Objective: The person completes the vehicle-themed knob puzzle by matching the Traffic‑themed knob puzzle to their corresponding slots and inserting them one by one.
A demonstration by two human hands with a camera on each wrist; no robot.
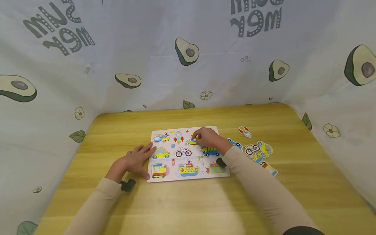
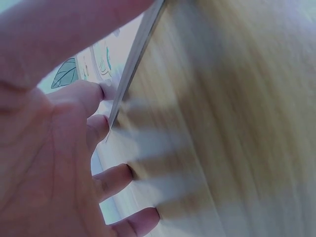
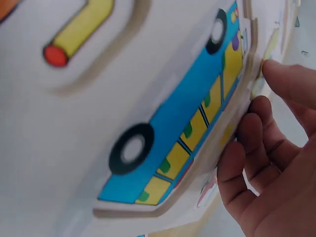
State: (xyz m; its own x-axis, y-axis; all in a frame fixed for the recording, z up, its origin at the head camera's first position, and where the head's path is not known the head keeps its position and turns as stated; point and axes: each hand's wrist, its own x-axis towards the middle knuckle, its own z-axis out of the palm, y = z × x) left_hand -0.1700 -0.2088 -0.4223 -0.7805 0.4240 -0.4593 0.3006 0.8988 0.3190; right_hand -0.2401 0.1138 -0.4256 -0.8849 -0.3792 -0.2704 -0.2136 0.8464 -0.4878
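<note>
A pale wooden vehicle puzzle board (image 1: 173, 160) lies on the table. At its upper right, my right hand (image 1: 207, 137) pinches a yellow-and-blue puzzle piece (image 1: 191, 142) by its small knob, over the top row. In the right wrist view, thumb and bent fingers (image 3: 284, 81) meet beyond the blue bus picture (image 3: 182, 133) in its recess. My left hand (image 1: 137, 160) rests at the board's left edge with fingers spread. The left wrist view has its fingertips (image 2: 143, 222) touching the wood beside the board's edge (image 2: 133, 64).
Right of the board lie several loose pieces: a rocket (image 1: 245, 131), a blue vehicle (image 1: 235, 143) partly behind the right arm, a bicycle (image 1: 252, 149), a yellow car (image 1: 265, 149), a ship (image 1: 258, 158) and a train (image 1: 269, 168). An avocado-print cloth (image 1: 158, 81) hangs behind the wooden table (image 1: 182, 205).
</note>
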